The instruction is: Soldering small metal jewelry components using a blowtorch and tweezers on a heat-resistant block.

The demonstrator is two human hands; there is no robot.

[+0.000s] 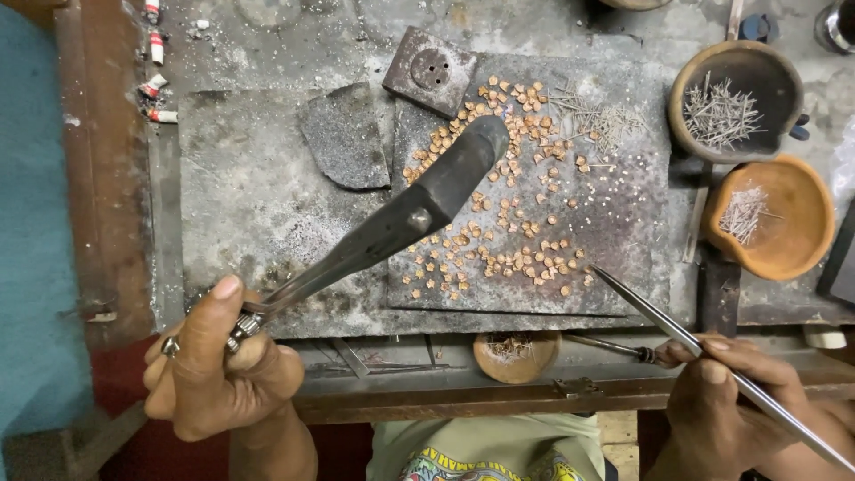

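From the head camera, the left hand (218, 361) is closed in a fist around the ringed metal grip of a blowtorch (392, 227), thumb pressed along the top; its long dark nozzle slants up and to the right, its blunt end hanging over the scattered pieces. The right hand (726, 392) pinches a pair of long thin tweezers (677, 330) between thumb and fingers, as one holds a pen; the tips point up-left and sit at the lower right edge of the scatter, whether they touch a piece cannot be told. The small copper-coloured star-shaped pieces (508, 223) lie loosely spread on a dark scorched slab (623, 223) in the middle of the grimy workbench (267, 44). Near the slab's upper right lies a heap of fine wire pins (597, 116). A square block with holes (430, 69) rests at the slab's top left corner. To the right stand two clay bowls, a dark one (690, 80) and an orange one (797, 178), each holding thin pins. A small wooden dish (517, 356) sits at the bench's front edge.
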